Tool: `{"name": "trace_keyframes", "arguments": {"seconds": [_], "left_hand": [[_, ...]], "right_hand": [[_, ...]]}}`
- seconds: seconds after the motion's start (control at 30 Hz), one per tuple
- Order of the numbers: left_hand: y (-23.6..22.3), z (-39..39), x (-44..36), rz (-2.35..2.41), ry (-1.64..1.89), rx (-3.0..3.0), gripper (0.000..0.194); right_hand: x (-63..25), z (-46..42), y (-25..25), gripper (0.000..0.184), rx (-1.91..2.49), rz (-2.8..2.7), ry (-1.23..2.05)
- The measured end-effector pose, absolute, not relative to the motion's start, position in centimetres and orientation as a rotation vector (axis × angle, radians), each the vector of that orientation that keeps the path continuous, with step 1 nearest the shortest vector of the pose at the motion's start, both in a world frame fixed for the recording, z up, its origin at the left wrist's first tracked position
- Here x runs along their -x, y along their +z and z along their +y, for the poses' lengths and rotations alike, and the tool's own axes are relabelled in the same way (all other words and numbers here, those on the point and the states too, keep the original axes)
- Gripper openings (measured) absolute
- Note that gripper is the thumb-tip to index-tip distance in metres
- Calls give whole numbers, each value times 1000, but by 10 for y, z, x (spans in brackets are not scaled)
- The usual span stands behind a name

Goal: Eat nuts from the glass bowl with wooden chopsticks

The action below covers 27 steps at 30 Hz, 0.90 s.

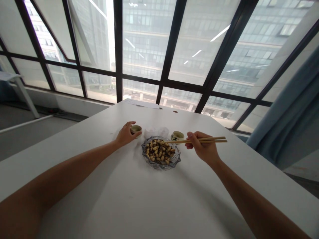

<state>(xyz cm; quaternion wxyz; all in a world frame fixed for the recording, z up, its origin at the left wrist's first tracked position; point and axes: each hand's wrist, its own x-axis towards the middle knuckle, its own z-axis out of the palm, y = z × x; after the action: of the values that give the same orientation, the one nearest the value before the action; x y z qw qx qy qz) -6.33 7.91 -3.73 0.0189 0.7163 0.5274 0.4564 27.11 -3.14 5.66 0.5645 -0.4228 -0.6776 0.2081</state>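
My left hand (127, 134) is wrapped round a small ceramic cup (136, 128) that stands on the white table. In my right hand (203, 147) is a pair of wooden chopsticks (214, 139), held level. Their tips reach leftward to a mix of pale nuts and dark seeds (159, 152). This mix fills a scalloped glass dish (177, 158) between my hands. Whether the tips pinch a piece is too small to tell. Just behind the dish, left of my right hand, sits a second cup (177, 135) with dark characters on its side.
Clear or whitish crumpled-looking items (156, 132) lie behind the dish. At the far table edge are a paper sheet (142, 104) and a small brown disc (175, 112). Large windows (147, 39) rise beyond the table (139, 199); a blue curtain (281, 122) hangs at right.
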Motion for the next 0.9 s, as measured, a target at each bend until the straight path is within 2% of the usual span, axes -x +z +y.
{"name": "trace_keyframes", "arguments": {"seconds": [0.23, 0.53, 0.9], "left_hand": [[-39, 81, 62, 1647, 1245, -2054, 75], [-37, 79, 62, 1646, 1213, -2070, 76], [-39, 80, 62, 1630, 1199, -2098, 76]], "right_hand": [[-268, -42, 59, 45, 977, -1797, 608], [-261, -48, 60, 55, 1013, -1904, 497], [-261, -51, 67, 47, 922, -2078, 464]]}}
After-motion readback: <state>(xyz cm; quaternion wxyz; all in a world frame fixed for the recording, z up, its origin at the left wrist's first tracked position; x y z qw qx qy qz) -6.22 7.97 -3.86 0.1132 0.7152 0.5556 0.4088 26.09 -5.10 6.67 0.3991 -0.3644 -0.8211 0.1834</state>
